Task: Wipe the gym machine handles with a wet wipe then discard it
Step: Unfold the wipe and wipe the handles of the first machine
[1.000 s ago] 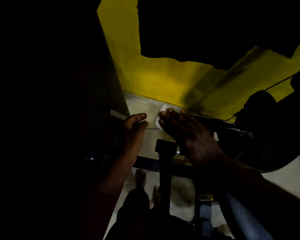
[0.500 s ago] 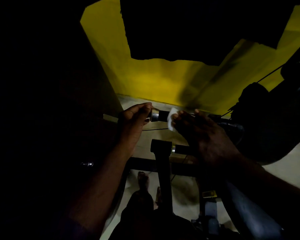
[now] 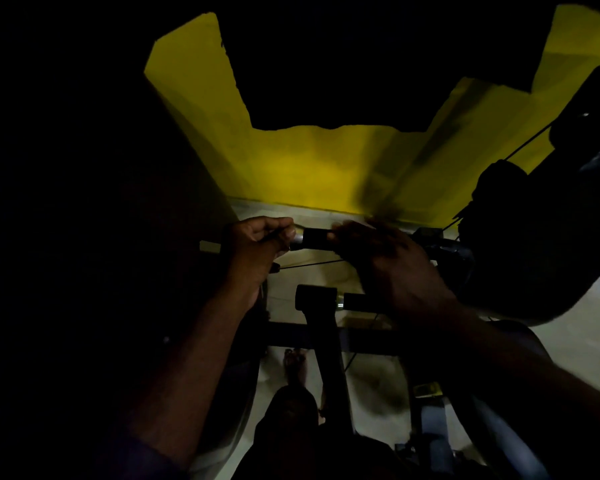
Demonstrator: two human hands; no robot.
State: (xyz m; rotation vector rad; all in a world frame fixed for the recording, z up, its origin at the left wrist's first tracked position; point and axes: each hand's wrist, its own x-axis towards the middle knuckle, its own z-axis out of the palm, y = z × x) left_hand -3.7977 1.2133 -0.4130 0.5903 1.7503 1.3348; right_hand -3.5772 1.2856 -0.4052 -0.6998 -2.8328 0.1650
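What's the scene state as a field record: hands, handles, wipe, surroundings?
left hand: grips left end of upper handle
right hand: laid over upper handle's right part; grip blurred
wipe: not visible, possibly under right hand
lower handle: untouched, below the upper one
wall: yellow, behind the machine
lighting: very dim

No legible text anywhere.

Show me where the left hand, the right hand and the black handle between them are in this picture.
left hand [image 3: 257, 242]: head view, on the curled knuckles.
right hand [image 3: 392, 268]: head view, on the back of the hand.
handle [image 3: 314, 239]: head view, on the black grip between the hands.
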